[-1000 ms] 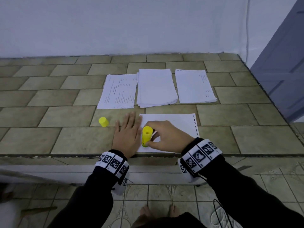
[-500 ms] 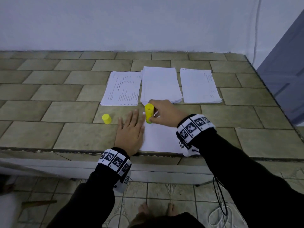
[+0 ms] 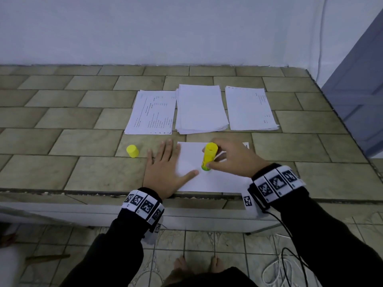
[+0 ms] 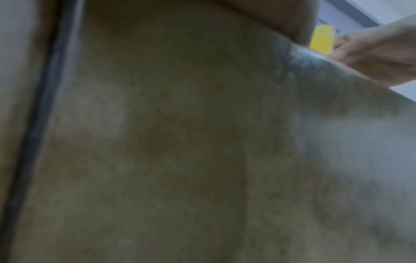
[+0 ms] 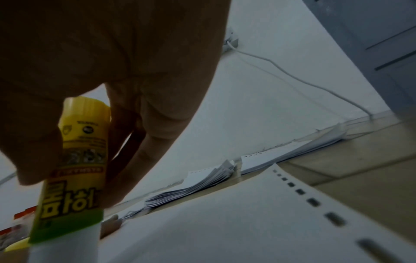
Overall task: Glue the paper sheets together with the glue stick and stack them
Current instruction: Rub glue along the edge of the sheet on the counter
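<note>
Two hands at work: left hand flat on flimsy sheet, right hand pinching rigid glue stick mid-barrel.

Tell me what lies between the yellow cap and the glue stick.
In the head view, the left hand lies flat between the cap and the glue stick, its thumb on the sheet.

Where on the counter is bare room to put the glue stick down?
Bare tiles lie left of the yellow cap, and to the right of the sheet being glued, below the right pile. It is crowded along the row of three piles and where the left hand and right hand work with the glue stick.
</note>
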The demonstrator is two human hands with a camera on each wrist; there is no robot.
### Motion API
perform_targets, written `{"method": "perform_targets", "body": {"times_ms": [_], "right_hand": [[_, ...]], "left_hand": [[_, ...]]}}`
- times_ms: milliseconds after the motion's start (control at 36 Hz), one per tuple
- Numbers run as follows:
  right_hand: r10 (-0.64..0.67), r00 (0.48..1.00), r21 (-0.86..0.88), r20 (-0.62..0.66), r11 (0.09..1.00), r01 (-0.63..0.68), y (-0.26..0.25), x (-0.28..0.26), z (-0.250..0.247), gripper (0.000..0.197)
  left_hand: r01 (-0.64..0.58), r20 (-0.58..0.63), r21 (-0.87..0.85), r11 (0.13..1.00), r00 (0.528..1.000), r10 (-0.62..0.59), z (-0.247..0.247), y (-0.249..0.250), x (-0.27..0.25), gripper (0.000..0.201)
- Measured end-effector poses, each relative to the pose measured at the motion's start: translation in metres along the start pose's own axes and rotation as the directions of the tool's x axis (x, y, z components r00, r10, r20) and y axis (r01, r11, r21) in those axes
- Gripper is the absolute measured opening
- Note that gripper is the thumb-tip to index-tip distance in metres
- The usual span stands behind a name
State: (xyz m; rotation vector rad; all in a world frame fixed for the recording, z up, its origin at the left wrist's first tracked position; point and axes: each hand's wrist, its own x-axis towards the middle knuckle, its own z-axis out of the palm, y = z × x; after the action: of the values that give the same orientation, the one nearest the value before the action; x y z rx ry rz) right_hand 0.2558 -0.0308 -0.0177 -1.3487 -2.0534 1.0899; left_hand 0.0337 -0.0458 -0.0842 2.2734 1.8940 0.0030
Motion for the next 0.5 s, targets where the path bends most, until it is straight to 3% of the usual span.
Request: {"method": "perform_targets", "body": {"times_ms": [333, 500], "right_hand": [[-0.135, 0.988, -0.021, 0.073, 0.99, 0.137, 0.002, -0.019, 0.004, 0.015], [-0.104, 0.994, -0.039, 0.042, 0.994, 0.106, 0.002, 0.0, -0.004, 0.011]], "left_hand": [[-0.007, -0.038, 0.03, 1.0, 0.999, 0.008, 0.006, -0.002, 0.002, 0.12], [-0.003, -0.056, 0.019, 1.0, 0.998, 0.004, 0.008, -0.003, 0.002, 0.118]]}}
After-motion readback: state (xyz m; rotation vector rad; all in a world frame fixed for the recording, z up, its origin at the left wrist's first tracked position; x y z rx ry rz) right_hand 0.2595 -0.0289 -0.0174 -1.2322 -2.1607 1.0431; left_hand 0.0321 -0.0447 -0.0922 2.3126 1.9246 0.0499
